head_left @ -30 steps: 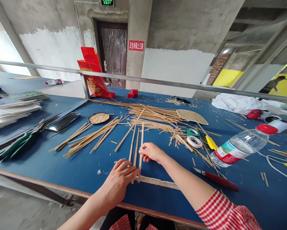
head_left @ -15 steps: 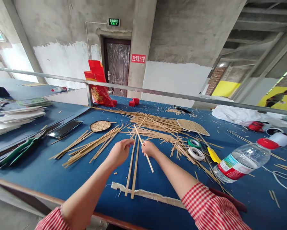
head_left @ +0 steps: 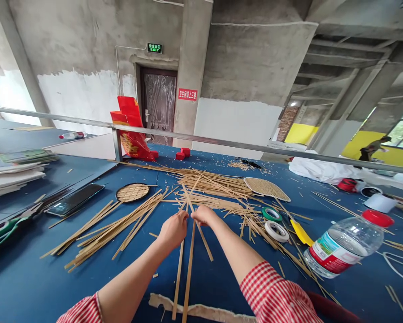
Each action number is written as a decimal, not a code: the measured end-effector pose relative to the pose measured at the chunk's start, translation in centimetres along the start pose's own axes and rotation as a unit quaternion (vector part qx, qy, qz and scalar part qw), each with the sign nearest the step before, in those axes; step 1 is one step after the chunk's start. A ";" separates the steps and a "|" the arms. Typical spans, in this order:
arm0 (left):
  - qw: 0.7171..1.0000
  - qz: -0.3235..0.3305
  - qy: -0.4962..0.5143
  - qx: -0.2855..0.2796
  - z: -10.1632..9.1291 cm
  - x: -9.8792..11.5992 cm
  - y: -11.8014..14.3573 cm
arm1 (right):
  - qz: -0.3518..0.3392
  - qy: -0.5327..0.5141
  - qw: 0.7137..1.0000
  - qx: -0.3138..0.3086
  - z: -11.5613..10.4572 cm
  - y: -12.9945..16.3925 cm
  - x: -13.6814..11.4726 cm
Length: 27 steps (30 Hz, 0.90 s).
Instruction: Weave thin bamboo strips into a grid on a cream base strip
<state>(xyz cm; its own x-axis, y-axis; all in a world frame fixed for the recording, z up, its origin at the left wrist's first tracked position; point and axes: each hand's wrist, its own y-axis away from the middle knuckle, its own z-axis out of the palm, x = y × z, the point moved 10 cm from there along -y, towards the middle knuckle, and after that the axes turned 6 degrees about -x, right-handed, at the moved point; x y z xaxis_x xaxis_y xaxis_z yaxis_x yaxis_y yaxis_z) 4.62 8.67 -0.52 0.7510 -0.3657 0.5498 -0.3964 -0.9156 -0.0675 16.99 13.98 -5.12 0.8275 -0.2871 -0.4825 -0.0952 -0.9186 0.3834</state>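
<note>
**Strip lay-up: crossing strip being set**

I see both hands meeting mid-table over the bamboo strips. The left hand [head_left: 173,229] is curled, fingers pinched at the far ends of two long strips [head_left: 184,269]. These run side by side from the hands back to the near edge, where their near ends lie across a frayed tape [head_left: 201,309]. The right hand [head_left: 204,215] is also closed, fingertips nipping a third strip [head_left: 204,240]. That strip lies slantwise, crossing the pair just by the hands and pointing toward the near right. The fingertip contact itself is too small for me to resolve.

Step in hand, as I judge it: placing the slanted strip against the parallel pair, probably the start of a weave.

Next move, as I judge it:
- Keep the pair pinned flat so the spacing holds.
- Bring the slanted strip square or thread it over and under.
- Use light pressure; thin strips will likely flex and slide on the blue table [head_left: 36,287].

Surroundings: a loose strip pile [head_left: 214,181] toward the far edge, a fanned bundle [head_left: 114,226] on the left, tape rolls [head_left: 273,222] and a bottle [head_left: 345,244] on the right.
</note>
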 end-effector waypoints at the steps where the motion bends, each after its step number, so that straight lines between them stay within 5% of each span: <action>1: 1.000 0.000 0.010 -0.008 0.1 -0.1 -0.1 | -0.010 -0.014 1.000 -0.005 -0.1 0.0 0.4; 9: 0.986 -0.019 0.131 -0.104 3.2 -1.4 -0.6 | 0.001 -0.041 0.999 0.007 -0.5 -1.3 1.7; 15: 0.976 -0.029 0.183 -0.115 4.2 -2.0 -0.8 | 0.037 0.002 0.997 0.062 -1.8 -2.4 0.6; 24: 0.934 -0.016 0.266 -0.237 5.7 0.5 0.8 | -0.051 -0.054 0.994 0.077 -5.5 1.5 -0.7; 27: 0.945 -0.029 0.258 -0.202 4.7 -0.3 0.5 | -0.041 -0.015 0.994 0.097 -7.6 2.6 0.6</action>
<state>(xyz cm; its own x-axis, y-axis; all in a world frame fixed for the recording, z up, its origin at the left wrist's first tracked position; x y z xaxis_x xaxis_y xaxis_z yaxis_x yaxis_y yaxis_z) 6.64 7.55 -4.63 0.4622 -0.0913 0.8821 -0.6090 -0.7557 0.2409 21.46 13.43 1.55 0.8204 -0.2144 -0.5300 -0.1355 -0.9735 0.1841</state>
